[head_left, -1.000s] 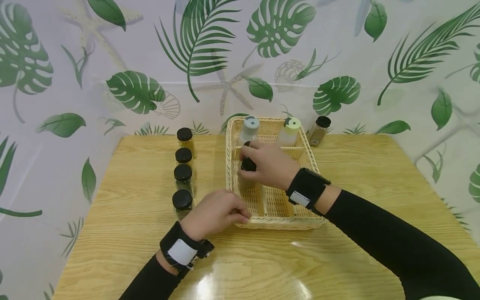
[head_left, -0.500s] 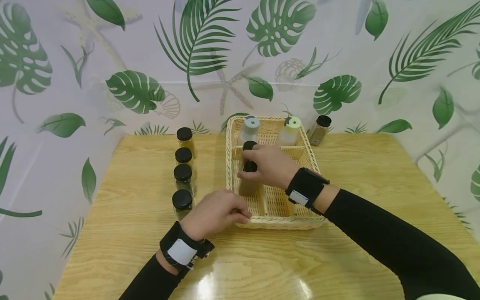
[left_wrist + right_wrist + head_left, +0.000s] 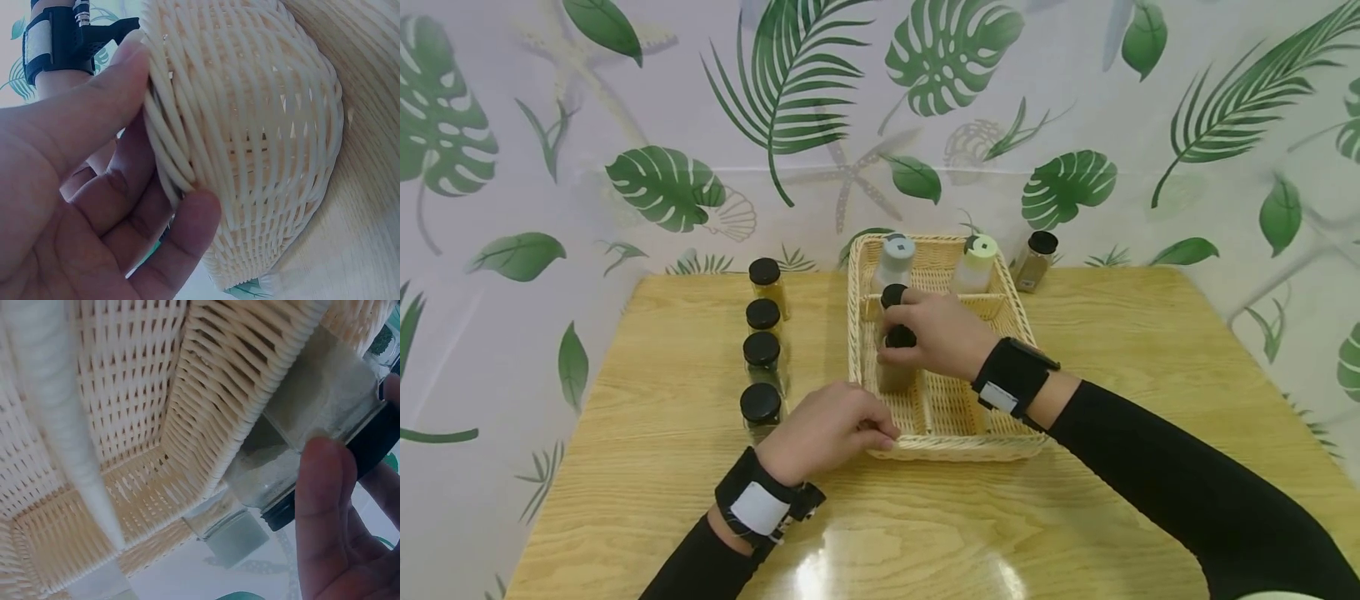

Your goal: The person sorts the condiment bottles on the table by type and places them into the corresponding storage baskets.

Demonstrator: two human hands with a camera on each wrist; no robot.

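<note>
black is the lid (image 3: 900,337) of the jar (image 3: 895,377), which is inside the wicker basket (image 3: 962,451), centre of the head view; the right grip (image 3: 943,327) holds this jar. the left grip (image 3: 827,427) pinches the basket's near side (four more jars (image 3: 762,348) stand left of centre).

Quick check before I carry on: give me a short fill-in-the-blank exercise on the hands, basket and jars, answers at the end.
1. The hand gripping the rim of the basket is the person's ____ one.
2. The other hand holds a jar with a ____ lid.
3. In the head view, the row of jars left of the basket numbers ____.
4. In that view, a lone jar stands outside the basket on its ____ side.

Missing words: left; black; four; right.
</note>
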